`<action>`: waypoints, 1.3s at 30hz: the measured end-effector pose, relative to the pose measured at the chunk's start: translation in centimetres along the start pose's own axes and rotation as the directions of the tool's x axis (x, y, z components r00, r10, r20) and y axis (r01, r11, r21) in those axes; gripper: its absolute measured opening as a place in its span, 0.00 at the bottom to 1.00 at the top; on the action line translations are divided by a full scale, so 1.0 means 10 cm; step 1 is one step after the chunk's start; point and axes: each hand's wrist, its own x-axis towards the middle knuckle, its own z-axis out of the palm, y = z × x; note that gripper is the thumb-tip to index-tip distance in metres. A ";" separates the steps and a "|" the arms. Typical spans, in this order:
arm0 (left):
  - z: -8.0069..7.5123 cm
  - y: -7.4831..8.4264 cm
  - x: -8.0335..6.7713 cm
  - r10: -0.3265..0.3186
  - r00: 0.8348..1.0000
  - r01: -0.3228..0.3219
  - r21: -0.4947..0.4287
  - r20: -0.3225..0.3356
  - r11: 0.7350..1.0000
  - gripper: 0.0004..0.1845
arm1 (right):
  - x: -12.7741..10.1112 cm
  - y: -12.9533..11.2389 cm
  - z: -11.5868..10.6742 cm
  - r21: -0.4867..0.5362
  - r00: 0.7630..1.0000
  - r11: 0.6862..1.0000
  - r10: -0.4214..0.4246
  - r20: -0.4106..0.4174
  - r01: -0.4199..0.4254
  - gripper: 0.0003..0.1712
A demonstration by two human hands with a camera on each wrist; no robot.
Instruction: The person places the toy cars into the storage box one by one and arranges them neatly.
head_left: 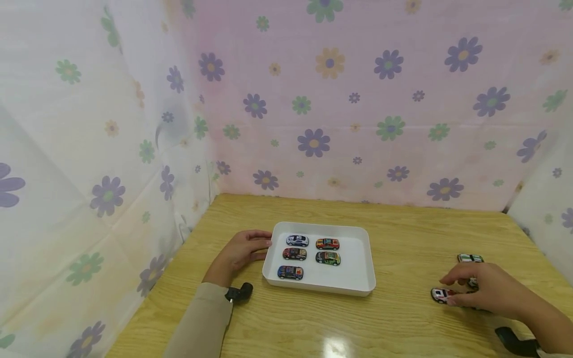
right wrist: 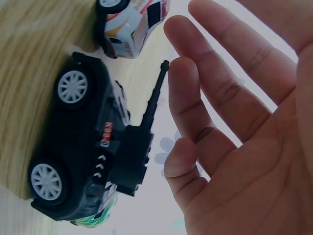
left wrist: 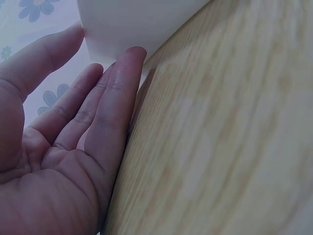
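Your right hand (head_left: pixel 485 293) hovers over the loose toy cars at the right side of the wooden table (head_left: pixel 403 323), fingers straight and relaxed, gripping nothing. The black car (right wrist: pixel 83 147) lies just under those fingers; in the right wrist view it is close to your fingertips (right wrist: pixel 183 73) but apart from them, its long axis running roughly alongside your fingers, with its wheels to the table. From above your hand hides most of it. The white-and-red car (head_left: pixel 440 295) sits just left of your fingertips, nose toward the tray, and a green-and-white car (head_left: pixel 470 258) stands a little farther back on the table. This hand is far nearer to all three than your other one.

Your left hand (head_left: pixel 243 248) rests flat on the table at the left wall of the white tray (head_left: pixel 358 283), fingers (left wrist: pixel 115 98) straight and touching the tray's side; it holds nothing. The tray is well to the left of the loose cars, between your two hands.

The cars are small, hard and glossy, with smooth painted shells, pale hubs and dark tyres that would roll on the grainy, lightly shiny tabletop. The tray is a shallow smooth rectangle with rounded corners, carrying five cars (head_left: pixel 294 253) in two rows. Flowered cloth (head_left: pixel 313 99) closes in the back and sides
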 end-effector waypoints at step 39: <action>-0.01 -0.02 0.01 0.004 1.000 -0.005 -0.015 -0.018 1.000 0.24 | 0.01 0.11 -0.01 -0.090 0.999 0.996 0.023 0.022 -0.021 0.12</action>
